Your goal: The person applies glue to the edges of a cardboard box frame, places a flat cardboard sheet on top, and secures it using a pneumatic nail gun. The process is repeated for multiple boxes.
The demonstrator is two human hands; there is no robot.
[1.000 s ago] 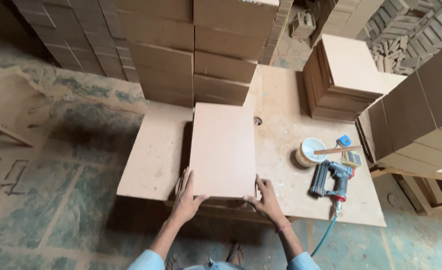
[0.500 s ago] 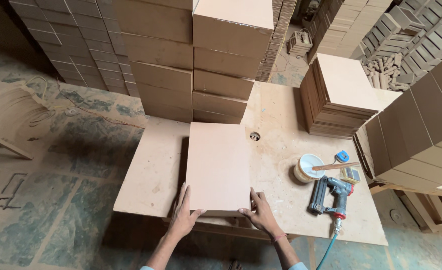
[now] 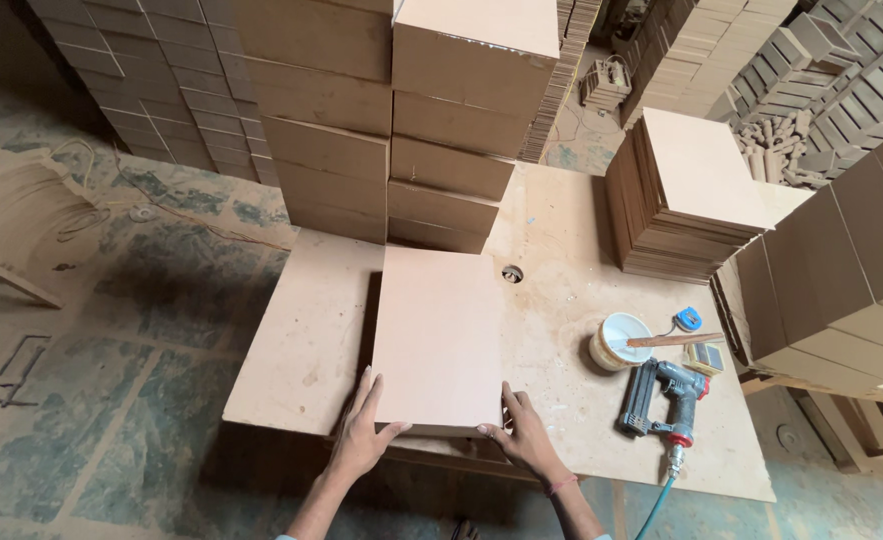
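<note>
- Left hand (image 3: 359, 440): grip spread flat against the board's (image 3: 439, 338) near-left corner, thumb tucked under the front edge.
- Board: lying flat on the table (image 3: 306, 340), between both hands, near edge slightly overhanging.
- Best handled by keeping pressure even on both corners, squaring the board before letting go, fingers kept out from under the edge.
- Right hand (image 3: 523, 438): grip pinching the board's near-right corner, thumb on top, fingers beside the edge.
- Beyond the hands: stacked plain brown boxes (image 3: 401, 110), no labels readable.
- Right of the right hand: white tub (image 3: 618, 340) with a stick, nail gun (image 3: 661, 395), then a board stack (image 3: 686, 195).
</note>
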